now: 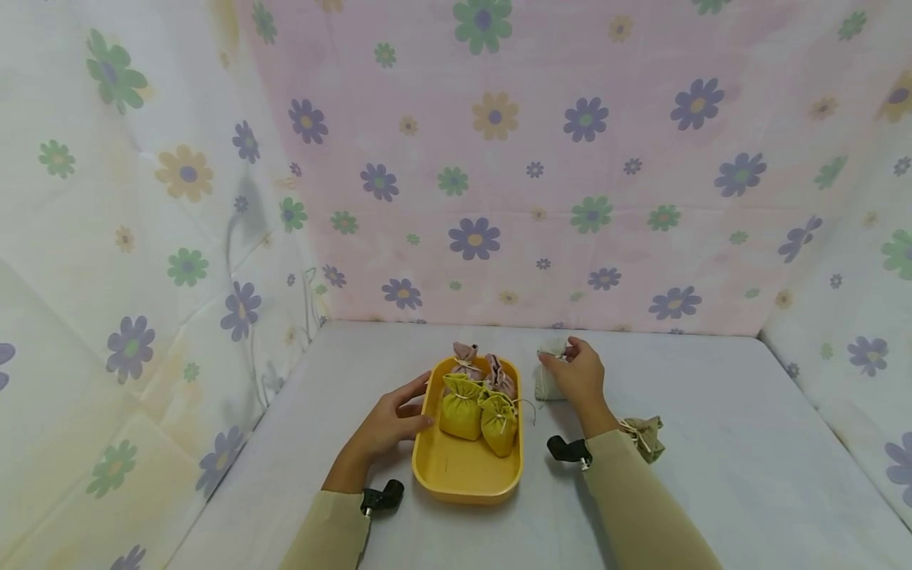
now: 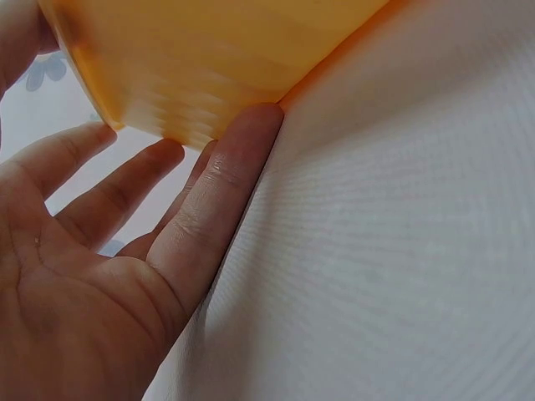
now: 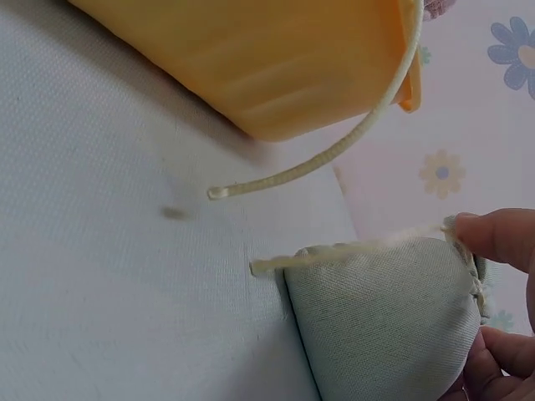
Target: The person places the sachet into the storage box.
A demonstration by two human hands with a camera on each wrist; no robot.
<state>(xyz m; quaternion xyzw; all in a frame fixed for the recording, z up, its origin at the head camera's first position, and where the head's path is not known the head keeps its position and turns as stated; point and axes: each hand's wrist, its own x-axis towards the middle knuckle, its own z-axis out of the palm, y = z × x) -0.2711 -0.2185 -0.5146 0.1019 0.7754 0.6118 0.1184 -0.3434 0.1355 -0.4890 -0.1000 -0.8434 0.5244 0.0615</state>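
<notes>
My left hand (image 1: 388, 417) rests against the left side of a yellow plastic tray (image 1: 466, 473). In the left wrist view its fairly straight fingers (image 2: 221, 180) touch the tray's outer wall (image 2: 209, 71) close to the table. Inside the tray sit two yellow-green drawstring pouches (image 1: 461, 412) and two pinkish ones (image 1: 500, 378) behind them. Right of the tray, my right hand (image 1: 580, 378) pinches a pale grey-green drawstring pouch (image 3: 380, 322) by its gathered neck. The pouch stands upright at the table surface, its cord hanging down one side; my hand covers part of its top.
An olive-brown drawstring pouch (image 1: 647, 438) lies on the white table (image 1: 741, 443), partly behind my right forearm. A loose cord (image 3: 334, 154) from a pouch hangs over the tray's right rim. Flower-patterned cloth (image 1: 499, 182) walls the back and sides.
</notes>
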